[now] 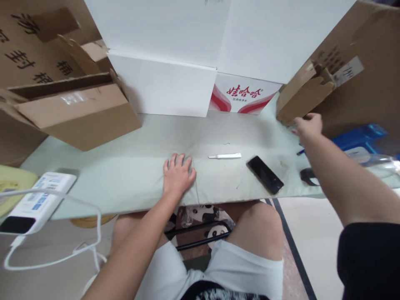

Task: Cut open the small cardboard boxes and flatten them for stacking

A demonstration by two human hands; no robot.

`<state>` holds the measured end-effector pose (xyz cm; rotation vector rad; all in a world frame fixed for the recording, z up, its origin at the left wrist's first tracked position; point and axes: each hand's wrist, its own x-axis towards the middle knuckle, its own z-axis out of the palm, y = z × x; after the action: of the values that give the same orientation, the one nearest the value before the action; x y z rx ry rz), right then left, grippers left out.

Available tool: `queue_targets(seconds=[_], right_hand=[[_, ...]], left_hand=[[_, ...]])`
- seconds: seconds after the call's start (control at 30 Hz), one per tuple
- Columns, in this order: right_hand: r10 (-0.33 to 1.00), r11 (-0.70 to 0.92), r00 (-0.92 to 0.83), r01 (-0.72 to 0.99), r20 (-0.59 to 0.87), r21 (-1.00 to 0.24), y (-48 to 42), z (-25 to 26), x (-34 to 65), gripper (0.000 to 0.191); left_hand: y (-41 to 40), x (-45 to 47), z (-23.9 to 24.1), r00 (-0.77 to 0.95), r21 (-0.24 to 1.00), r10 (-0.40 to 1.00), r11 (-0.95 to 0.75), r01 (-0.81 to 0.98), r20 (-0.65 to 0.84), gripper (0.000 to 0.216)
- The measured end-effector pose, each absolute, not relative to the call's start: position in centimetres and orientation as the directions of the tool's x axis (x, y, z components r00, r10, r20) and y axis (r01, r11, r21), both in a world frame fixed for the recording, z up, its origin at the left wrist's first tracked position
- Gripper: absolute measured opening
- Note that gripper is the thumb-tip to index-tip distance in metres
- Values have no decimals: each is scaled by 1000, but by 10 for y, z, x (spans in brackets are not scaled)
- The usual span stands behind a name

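Note:
My left hand (178,176) lies flat on the pale green table cover (150,154), fingers spread and holding nothing. At the right rear, my right hand (308,126) is by the foot of a small brown cardboard box (304,98). Its fingers are curled together; what they pinch, if anything, is too small to make out. Between the hands lies a slim white pen-shaped tool (225,156) with a narrow pointed tip at its left end. A black smartphone (265,174) rests screen up to the right of it.
White boxes (165,85) stand along the back, one with red lettering (245,95). An open cardboard box (84,116) occupies the left. A white power bank (46,196) with a cable overhangs the front edge. A blue object (359,137) and black tape roll (309,176) sit right.

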<state>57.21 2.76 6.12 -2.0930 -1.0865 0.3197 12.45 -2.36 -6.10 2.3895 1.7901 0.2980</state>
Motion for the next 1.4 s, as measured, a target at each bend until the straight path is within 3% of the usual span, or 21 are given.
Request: queue_targets(seconds=[0.07,0.2,0.4,0.5,0.57,0.83,1.07,1.13,1.27,1.4], right_hand=[[666,-449,741,490,86,-747,17,43,547,30],[787,-378,614,549,53,-745,7,15,490,34],[983,-12,144,675,116,-738,29,14,363,28],[955,287,-251,666,156,-689,46,24,283,32],[899,405,-409,639,157,-654,62,31,231,38],[750,659,-548,666,370,-350,141,66,91,54],[845,535,-519,820,128,-202,166,75,72,90],[849,525,-509,840,141,-134,161,75,77,85],[820,565,-551,823,154,-60,138,76,98,33],[818,550,-499,824,286,-134,108,71,148,18]], left_hand=[[-23,125,-61,275,235,959,-284,930,73,50],[-24,125,-60,278,250,959,-284,926,63,50],[-29,125,-63,287,276,955,-297,914,78,51],[-31,125,-66,285,307,954,-300,903,93,49],[-32,125,-68,283,327,953,-302,896,106,48],[-33,125,-75,268,376,951,-308,874,155,43],[-33,125,-73,276,369,955,-298,880,113,45],[-34,126,-74,270,364,954,-300,882,131,45],[-35,125,-75,269,347,948,-313,884,170,44],[-33,123,-73,281,352,951,-309,884,130,45]])
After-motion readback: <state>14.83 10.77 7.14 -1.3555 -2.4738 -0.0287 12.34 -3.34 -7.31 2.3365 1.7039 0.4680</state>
